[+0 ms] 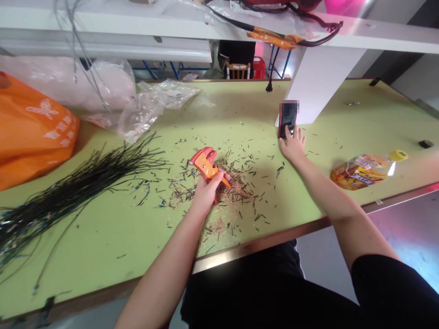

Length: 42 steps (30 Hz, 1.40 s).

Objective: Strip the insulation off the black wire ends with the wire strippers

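My left hand (206,191) is closed round the handles of a red and orange wire stripper (205,163), held just over a heap of cut black wire bits (236,187). Farther right, my right hand (293,145) reaches out with fingers spread. One of its fingertips touches the dark screen of a phone (287,119) that leans upright against the white shelf post (318,84). To the left lies a thick bundle of long black wires (89,178), some ends showing blue and bare metal.
An orange bag (34,132) and clear plastic bags (151,107) stand at the back left. A drink bottle with a yellow cap (366,170) lies on its side at the right. Overhead runs a white shelf (137,20), with a black plug (269,87) hanging from it.
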### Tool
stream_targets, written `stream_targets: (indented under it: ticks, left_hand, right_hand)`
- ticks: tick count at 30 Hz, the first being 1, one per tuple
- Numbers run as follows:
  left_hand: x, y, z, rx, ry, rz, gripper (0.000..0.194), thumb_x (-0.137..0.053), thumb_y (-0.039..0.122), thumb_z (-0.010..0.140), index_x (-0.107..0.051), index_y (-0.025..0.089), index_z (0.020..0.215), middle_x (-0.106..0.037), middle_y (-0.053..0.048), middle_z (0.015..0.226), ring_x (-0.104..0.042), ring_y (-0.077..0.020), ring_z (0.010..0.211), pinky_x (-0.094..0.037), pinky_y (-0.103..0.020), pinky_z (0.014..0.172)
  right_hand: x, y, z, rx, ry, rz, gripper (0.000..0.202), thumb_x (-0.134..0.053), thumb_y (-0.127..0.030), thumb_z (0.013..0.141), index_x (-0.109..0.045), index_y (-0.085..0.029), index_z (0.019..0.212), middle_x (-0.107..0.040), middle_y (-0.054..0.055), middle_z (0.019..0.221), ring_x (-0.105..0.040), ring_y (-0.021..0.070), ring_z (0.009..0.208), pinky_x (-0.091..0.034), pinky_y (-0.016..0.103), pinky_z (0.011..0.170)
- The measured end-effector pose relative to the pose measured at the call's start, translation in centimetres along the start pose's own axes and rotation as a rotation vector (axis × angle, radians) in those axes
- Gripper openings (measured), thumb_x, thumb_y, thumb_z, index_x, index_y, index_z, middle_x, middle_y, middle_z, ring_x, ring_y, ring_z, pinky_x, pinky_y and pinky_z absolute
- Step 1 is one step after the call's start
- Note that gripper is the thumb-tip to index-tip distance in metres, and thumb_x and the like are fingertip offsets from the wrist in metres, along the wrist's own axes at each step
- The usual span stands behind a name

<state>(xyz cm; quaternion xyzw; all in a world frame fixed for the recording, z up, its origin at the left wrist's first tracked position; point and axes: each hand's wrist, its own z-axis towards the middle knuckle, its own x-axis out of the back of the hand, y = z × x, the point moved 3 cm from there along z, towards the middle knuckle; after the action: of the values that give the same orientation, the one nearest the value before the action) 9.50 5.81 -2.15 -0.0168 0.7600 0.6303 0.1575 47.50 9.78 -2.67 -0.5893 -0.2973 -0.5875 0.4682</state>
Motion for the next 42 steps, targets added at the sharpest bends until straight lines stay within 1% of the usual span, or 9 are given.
stream_targets:
  ticks: [4,10,17,24,33,36,38,40,42]
  left_hand:
    - [0.0,-0.2,0.0,-0.009,-0.003,-0.011,0.051,-0.091,0.058,0.065,-0.068,0.019,0.088,-0.074,-0.006,0.084,-0.074,-0.0238,0.087,-0.06,-0.037,0.084]
    - [0.0,-0.2,0.1,-0.016,0.0,-0.007,0.048,-0.09,0.058,0.066,-0.068,0.02,0.087,-0.073,-0.005,0.084,-0.074,-0.0234,0.086,-0.061,-0.037,0.085]
    - [0.1,-0.2,0.1,-0.008,-0.002,0.006,0.05,-0.091,0.059,0.066,-0.069,0.02,0.088,-0.075,-0.007,0.084,-0.075,-0.0248,0.087,-0.062,-0.038,0.085]
    - [-0.1,-0.2,0.0,0.006,0.002,-0.025,0.056,-0.09,0.064,0.065,-0.07,0.017,0.088,-0.074,-0.007,0.086,-0.074,-0.0229,0.086,-0.062,-0.036,0.081]
    - [-0.2,-0.3,0.1,0.003,-0.009,-0.028,0.06,-0.09,0.068,0.064,-0.069,0.017,0.089,-0.074,-0.007,0.088,-0.074,-0.0231,0.087,-0.062,-0.037,0.083]
    - [-0.1,-0.5,0.2,0.001,0.016,-0.034,0.065,-0.089,0.073,0.062,-0.068,0.018,0.091,-0.075,-0.008,0.091,-0.075,-0.0248,0.089,-0.062,-0.04,0.085]
    - [-0.1,-0.7,0.3,-0.02,0.037,-0.037,0.068,-0.087,0.076,0.062,-0.068,0.019,0.093,-0.076,-0.01,0.098,-0.075,-0.0264,0.096,-0.062,-0.041,0.091]
    - [0.0,-0.8,0.3,-0.064,0.069,-0.022,0.068,-0.084,0.079,0.065,-0.068,0.021,0.097,-0.076,-0.011,0.107,-0.074,-0.0281,0.108,-0.06,-0.042,0.098]
    - [0.1,-0.6,0.0,-0.12,0.114,0.028,0.066,-0.077,0.081,0.073,-0.068,0.023,0.103,-0.073,-0.011,0.118,-0.07,-0.0289,0.12,-0.056,-0.042,0.105]
  right_hand:
    - [-0.2,1.6,-0.5,-0.035,-0.004,0.025,0.079,-0.031,-0.056,0.108,-0.017,-0.016,0.175,0.0,0.019,0.183,-0.001,0.0471,0.168,-0.011,0.074,0.129]
    - [-0.5,2.6,-0.5,-0.061,-0.067,0.02,0.08,-0.034,-0.054,0.105,-0.023,-0.015,0.173,-0.003,0.02,0.183,-0.001,0.0501,0.167,-0.008,0.078,0.127]
    - [-0.6,1.5,-0.8,-0.005,-0.043,0.022,0.077,-0.031,-0.056,0.106,-0.022,-0.022,0.174,-0.004,0.014,0.184,0.0,0.0486,0.167,-0.008,0.077,0.128]
    - [0.1,0.8,-1.5,-0.033,0.022,0.066,0.079,-0.033,-0.054,0.106,-0.018,-0.019,0.175,-0.002,0.016,0.184,-0.001,0.0452,0.168,-0.009,0.073,0.13]
    - [1.3,-0.5,-2.7,-0.044,-0.009,0.091,0.077,-0.035,-0.05,0.108,-0.021,-0.014,0.174,-0.004,0.016,0.184,0.0,0.0426,0.169,-0.009,0.068,0.133]
    - [2.1,-2.5,-4.4,-0.015,0.0,0.219,0.075,-0.041,-0.049,0.107,-0.03,-0.013,0.172,-0.012,0.016,0.183,-0.009,0.0402,0.169,-0.014,0.064,0.135]
    - [2.3,-5.2,-6.8,0.079,-0.064,0.367,0.073,-0.046,-0.047,0.106,-0.033,-0.016,0.171,-0.02,0.015,0.181,-0.022,0.037,0.167,-0.024,0.06,0.135]
    - [2.4,-9.0,-10.1,0.26,-0.193,0.502,0.072,-0.05,-0.048,0.105,-0.034,-0.024,0.171,-0.03,0.011,0.179,-0.03,0.0355,0.165,-0.026,0.06,0.135]
    - [2.5,-13.0,-13.7,0.521,-0.327,0.608,0.076,-0.054,-0.054,0.104,-0.03,-0.03,0.172,-0.03,0.005,0.179,-0.025,0.0336,0.167,-0.024,0.058,0.137]
